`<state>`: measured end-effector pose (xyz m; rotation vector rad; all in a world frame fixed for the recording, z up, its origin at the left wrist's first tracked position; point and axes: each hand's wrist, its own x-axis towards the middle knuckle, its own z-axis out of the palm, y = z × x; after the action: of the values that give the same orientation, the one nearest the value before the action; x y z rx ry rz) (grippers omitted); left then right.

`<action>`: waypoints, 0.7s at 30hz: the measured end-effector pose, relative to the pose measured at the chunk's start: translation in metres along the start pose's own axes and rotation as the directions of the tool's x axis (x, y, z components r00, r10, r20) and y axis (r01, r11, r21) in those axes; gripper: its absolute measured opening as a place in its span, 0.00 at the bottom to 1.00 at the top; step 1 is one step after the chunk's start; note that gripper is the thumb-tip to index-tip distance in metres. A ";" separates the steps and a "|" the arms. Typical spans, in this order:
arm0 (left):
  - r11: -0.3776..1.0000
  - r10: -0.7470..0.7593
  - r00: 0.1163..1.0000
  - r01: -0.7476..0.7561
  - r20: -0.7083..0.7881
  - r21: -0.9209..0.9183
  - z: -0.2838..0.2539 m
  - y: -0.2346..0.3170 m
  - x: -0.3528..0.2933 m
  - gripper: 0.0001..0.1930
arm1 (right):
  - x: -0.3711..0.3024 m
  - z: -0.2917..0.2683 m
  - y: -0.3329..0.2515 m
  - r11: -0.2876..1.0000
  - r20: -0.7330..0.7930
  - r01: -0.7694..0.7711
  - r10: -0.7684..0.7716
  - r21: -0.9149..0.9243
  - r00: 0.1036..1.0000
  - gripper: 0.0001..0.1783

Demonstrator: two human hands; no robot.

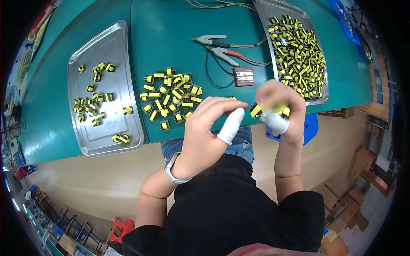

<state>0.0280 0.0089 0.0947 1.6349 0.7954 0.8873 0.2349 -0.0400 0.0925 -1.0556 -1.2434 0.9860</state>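
Observation:
My right hand (284, 106) is closed on several small yellow-and-black transformers (256, 111), its fingers blurred by motion and partly hiding them. A white finger cot covers its thumb. Beside it, my left hand (209, 128) has its fingers extended, the index tip close to the white-covered thumb tip, and I see nothing between them. Left of that hand lies a loose pile of similar transformers (173, 93) on the green table. Just behind its index finger a bit of yellow (232, 97) shows, mostly hidden. A small reddish-brown block with metal plates (244, 77) sits beyond both hands.
A metal tray (132, 85) at the left carries scattered transformers. Another metal tray (323, 101) at the right is heaped with them. Two clamps, one with a black sleeve (211, 40) and one with a red sleeve (224, 54), trail cables. A blue bin (311, 128) stands below the table edge.

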 end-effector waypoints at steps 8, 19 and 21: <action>0.988 0.128 0.992 -0.127 -0.012 0.083 -0.007 0.004 -0.005 0.07 | -0.002 0.014 -0.013 0.988 0.070 0.101 -0.093 -0.117 0.993 0.16; 0.993 0.104 0.994 -0.105 0.017 0.059 -0.009 0.003 -0.004 0.08 | -0.007 0.019 -0.016 0.958 0.124 0.183 -0.158 -0.221 0.979 0.17; 0.995 0.087 0.996 -0.087 0.016 0.043 -0.009 0.002 -0.005 0.08 | -0.007 0.019 -0.014 0.959 0.129 0.187 -0.162 -0.213 0.978 0.18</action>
<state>0.0180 0.0082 0.0971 1.7233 0.7433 0.9242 0.2159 -0.0493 0.1051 -1.0540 -1.5398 0.7891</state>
